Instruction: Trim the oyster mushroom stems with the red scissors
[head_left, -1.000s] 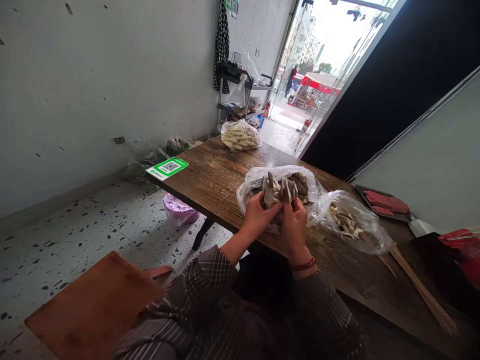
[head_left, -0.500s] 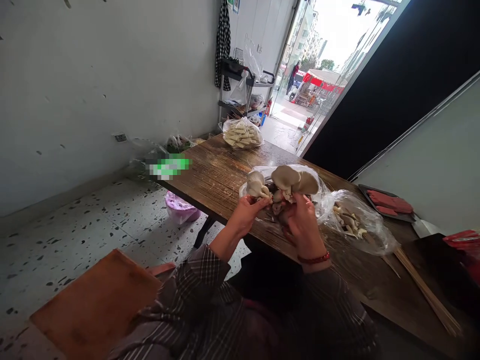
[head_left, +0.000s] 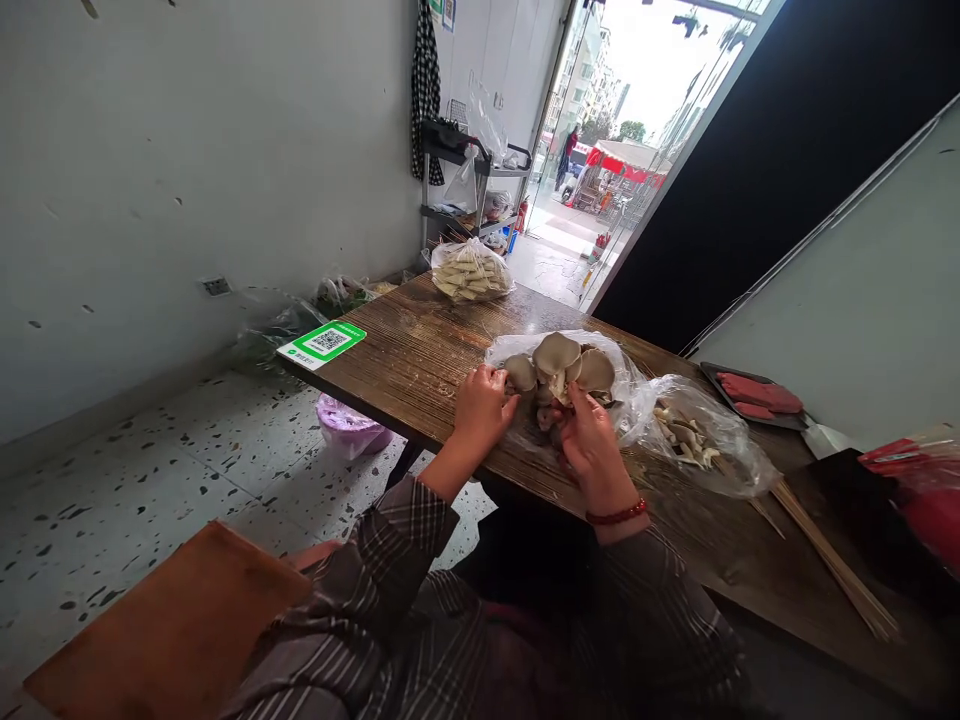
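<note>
My left hand (head_left: 482,402) is turned with its back toward me, fingers curled at the edge of a small grey-brown oyster mushroom (head_left: 520,373); its fingertips are partly hidden. In my right hand (head_left: 592,438), the thumb and fingers pinch the base of an oyster mushroom cluster (head_left: 556,356) with broad caps. Both hands are over the near edge of the wooden table, in front of an open white plastic bag (head_left: 609,347). More mushroom pieces show darkly between the hands. Right of them lies a clear bag of torn mushroom pieces (head_left: 688,438).
A bag of skewered pale food (head_left: 471,272) sits at the table's far end, a QR code card (head_left: 322,343) at its left corner. On the right are thin wooden skewers (head_left: 832,560) and a dark tray with red gloves (head_left: 761,393). A purple bin (head_left: 351,425) stands below.
My left hand has rolled over so its back faces me, and its mushroom has shifted lower beside the cluster. My right hand still pinches the cluster. The whole view has shifted slightly.
</note>
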